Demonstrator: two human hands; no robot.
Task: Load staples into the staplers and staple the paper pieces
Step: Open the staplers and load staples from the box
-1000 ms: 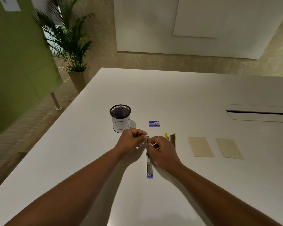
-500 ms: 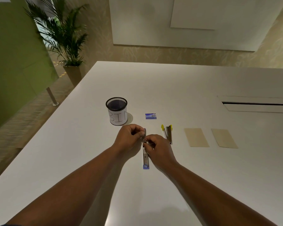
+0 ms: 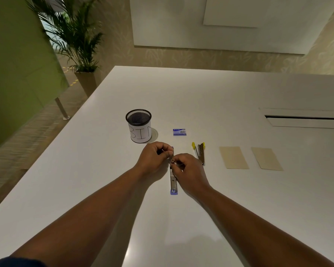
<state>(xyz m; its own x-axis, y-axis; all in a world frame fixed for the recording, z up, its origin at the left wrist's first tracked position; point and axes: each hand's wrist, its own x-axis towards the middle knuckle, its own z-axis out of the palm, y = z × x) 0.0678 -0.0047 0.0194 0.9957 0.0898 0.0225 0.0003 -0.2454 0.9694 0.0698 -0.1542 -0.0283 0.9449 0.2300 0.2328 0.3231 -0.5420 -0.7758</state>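
Note:
A blue stapler (image 3: pixel 173 183) lies folded open flat on the white table (image 3: pixel 239 189), running toward me. My left hand (image 3: pixel 155 158) and my right hand (image 3: pixel 189 173) meet over its middle, fingertips pinched on it; something small and metallic shows between them, too small to name. A yellow stapler (image 3: pixel 200 152) lies open just right of my right hand. The small blue staple box (image 3: pixel 179 132) sits behind the hands. Two tan paper pieces (image 3: pixel 233 157) (image 3: pixel 266 158) lie flat side by side at the right.
A black mesh cup labelled BIN (image 3: pixel 139 125) stands behind my left hand. A cable slot (image 3: pixel 305 118) is cut into the table at the far right. The table's left edge drops to the floor; a potted palm (image 3: pixel 73 35) stands beyond it.
Both hands stay pinched over the blue stapler's middle, with only small finger shifts. The camera has moved slightly.

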